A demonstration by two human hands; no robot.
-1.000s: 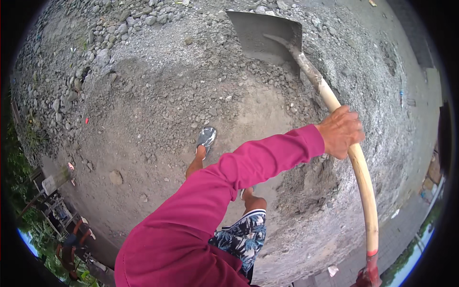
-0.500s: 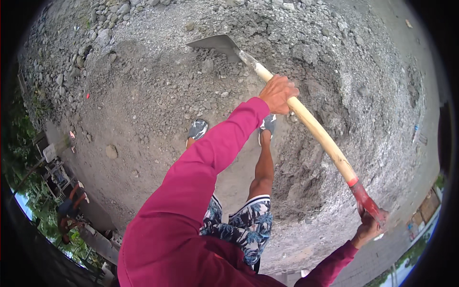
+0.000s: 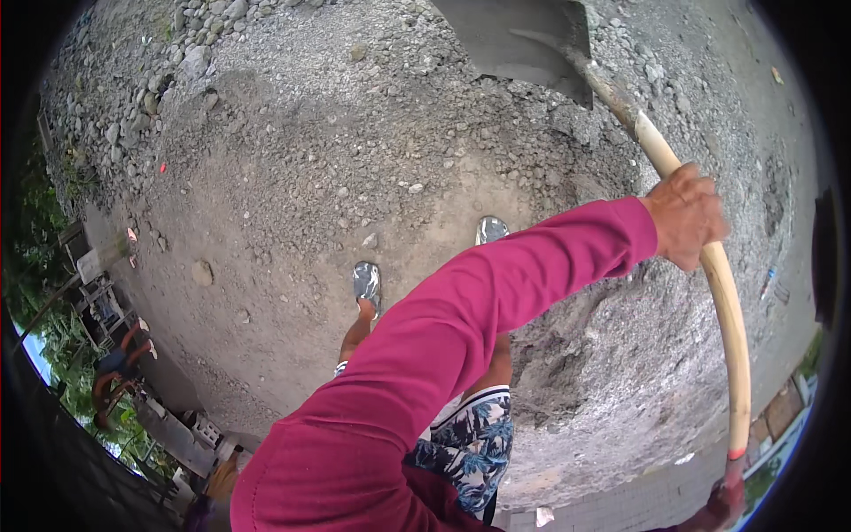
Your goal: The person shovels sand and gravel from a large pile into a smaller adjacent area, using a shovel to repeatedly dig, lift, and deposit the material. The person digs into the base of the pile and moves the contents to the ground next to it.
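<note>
A shovel (image 3: 729, 328) with a pale wooden shaft is held out to my right. My left hand (image 3: 687, 217) is wrapped round the middle of its shaft, the magenta-sleeved arm reaching across my body. At the lower right edge my right hand (image 3: 729, 496) is closed on the red end of the handle, dim and partly cut off by the rim. The wide grey metal blade (image 3: 523, 44) is raised at the top, over the gravel heap (image 3: 567, 142). No load shows on its visible face.
Grey shoes (image 3: 367, 282) stand on packed dirt strewn with stones. Larger rocks (image 3: 195, 62) lie at the far left, with a loose stone (image 3: 202, 272) nearer. Another person (image 3: 113, 381) is at the left edge beside greenery. Grey paving (image 3: 620, 510) runs along the lower right.
The shovel has swung up and to the right, its blade lifting off the ground from upper middle. Both hands moved right with it, still gripping. My feet and body have shifted slightly.
</note>
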